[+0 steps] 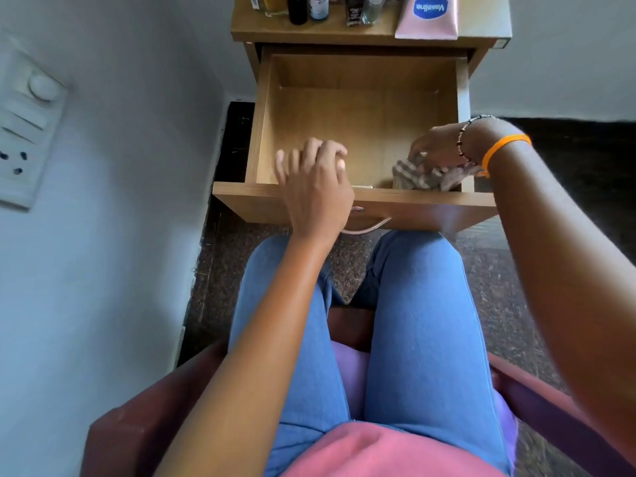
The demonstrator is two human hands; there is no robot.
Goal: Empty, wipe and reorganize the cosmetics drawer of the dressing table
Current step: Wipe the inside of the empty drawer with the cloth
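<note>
The drawer (361,125) stands pulled out below the surface (309,31). The left hand (315,187) rests, fingers relaxed, on its front edge. The right hand (438,148) grips a striped cloth (426,177) in its near right corner.

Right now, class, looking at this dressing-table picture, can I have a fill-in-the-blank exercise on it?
1. The right hand holds a grey ____ in the drawer.
2. The left hand rests on the drawer's ____ edge.
3. The pink Vaseline tube lies on the ____.

Missing words: cloth; front; tabletop
</note>
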